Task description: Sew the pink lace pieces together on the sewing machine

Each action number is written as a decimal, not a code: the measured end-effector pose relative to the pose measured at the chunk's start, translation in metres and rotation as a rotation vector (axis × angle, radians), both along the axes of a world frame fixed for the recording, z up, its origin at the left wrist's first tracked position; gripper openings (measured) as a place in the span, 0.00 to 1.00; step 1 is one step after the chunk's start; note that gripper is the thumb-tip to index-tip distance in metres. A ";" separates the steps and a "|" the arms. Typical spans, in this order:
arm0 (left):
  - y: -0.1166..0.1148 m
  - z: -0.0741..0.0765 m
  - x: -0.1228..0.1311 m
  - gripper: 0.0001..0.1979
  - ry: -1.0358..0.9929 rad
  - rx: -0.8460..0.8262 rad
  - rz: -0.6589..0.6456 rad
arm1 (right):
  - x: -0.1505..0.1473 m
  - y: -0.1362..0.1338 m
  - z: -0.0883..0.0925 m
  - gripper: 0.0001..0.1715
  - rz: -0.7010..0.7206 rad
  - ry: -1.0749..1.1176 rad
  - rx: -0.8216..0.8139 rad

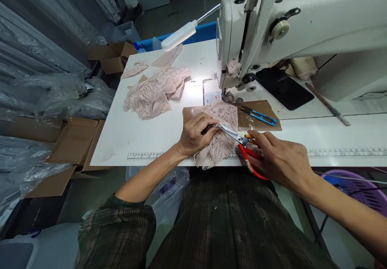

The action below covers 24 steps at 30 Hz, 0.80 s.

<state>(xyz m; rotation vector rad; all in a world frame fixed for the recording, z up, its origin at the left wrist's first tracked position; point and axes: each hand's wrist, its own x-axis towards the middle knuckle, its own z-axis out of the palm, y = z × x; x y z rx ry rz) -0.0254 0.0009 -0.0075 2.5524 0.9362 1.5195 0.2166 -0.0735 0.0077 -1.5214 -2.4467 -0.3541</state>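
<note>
My left hand (195, 134) is closed, pinching a piece of pale pink lace (222, 140) that lies over the table's front edge. My right hand (279, 160) grips red-handled scissors (242, 142), whose blades point left and meet the lace right by my left fingers. The lace partly rests on a brown cardboard sheet (260, 120) under the sewing machine's needle area (226, 95).
A white sewing machine (302, 23) fills the upper right, with a lamp (178, 35) lit. Blue thread snips (260, 116) lie on the cardboard. A pile of lace pieces (155, 91) sits at the left. Cardboard boxes (113, 57) and plastic bags (45, 95) flank the white table (145, 136). A purple basket (356, 188) stands at the right.
</note>
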 end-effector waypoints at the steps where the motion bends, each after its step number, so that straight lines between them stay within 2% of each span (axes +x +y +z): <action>1: 0.000 0.000 0.000 0.04 0.008 -0.004 0.010 | -0.001 0.000 0.001 0.26 -0.004 -0.011 0.006; 5: 0.000 -0.001 -0.001 0.03 0.017 -0.027 0.034 | -0.004 -0.002 0.003 0.27 -0.019 -0.041 -0.002; 11: 0.000 0.000 -0.001 0.06 -0.026 -0.059 0.005 | -0.004 -0.004 0.008 0.26 -0.021 -0.009 0.040; 24: 0.000 0.002 0.000 0.08 -0.076 -0.099 -0.035 | -0.004 -0.004 0.002 0.28 -0.035 0.039 -0.015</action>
